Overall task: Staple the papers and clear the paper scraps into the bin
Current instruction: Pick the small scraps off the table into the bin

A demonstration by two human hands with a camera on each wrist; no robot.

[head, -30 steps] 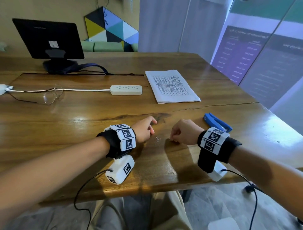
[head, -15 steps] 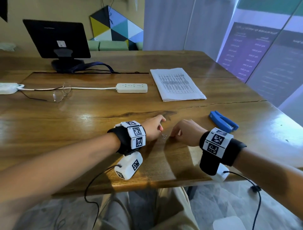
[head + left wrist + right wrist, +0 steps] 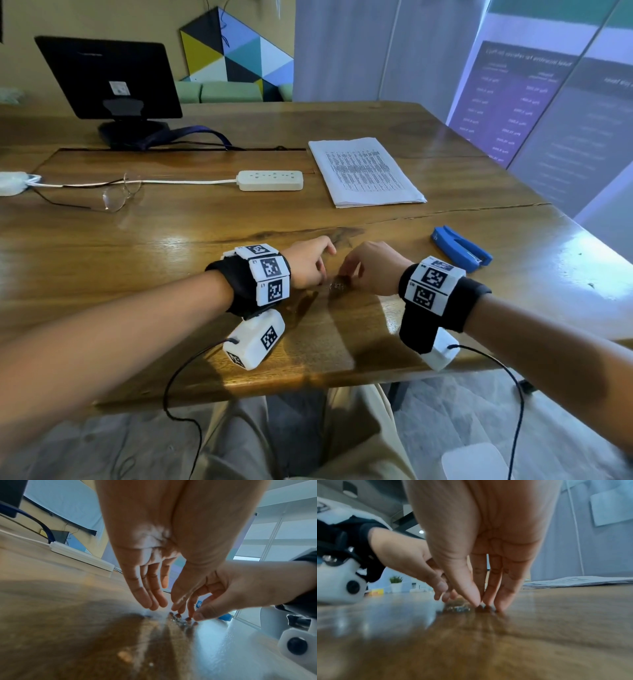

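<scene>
A small pile of shiny metal scraps [image 3: 337, 285] lies on the wooden table [image 3: 171, 246] between my two hands. My left hand [image 3: 310, 263] stands just left of the pile with straight fingers [image 3: 150, 601] and holds nothing. My right hand [image 3: 366, 270] comes at the pile from the right; its thumb and fingertips [image 3: 476, 601] meet on the tabletop and pinch at the edge of the scraps [image 3: 456, 608]. The blue stapler [image 3: 460, 248] lies to the right, untouched. The stack of printed papers [image 3: 364, 171] rests further back.
A white power strip [image 3: 270, 180] with its cable, a pair of glasses [image 3: 116, 197] and a black monitor [image 3: 109, 82] sit at the back left. The table's near edge runs just behind my wrists. A white object [image 3: 472, 462] shows on the floor at lower right.
Both hands have drawn closer together around the scraps, and the right hand's fingertips have come down onto the pile. The head view has shifted slightly.
</scene>
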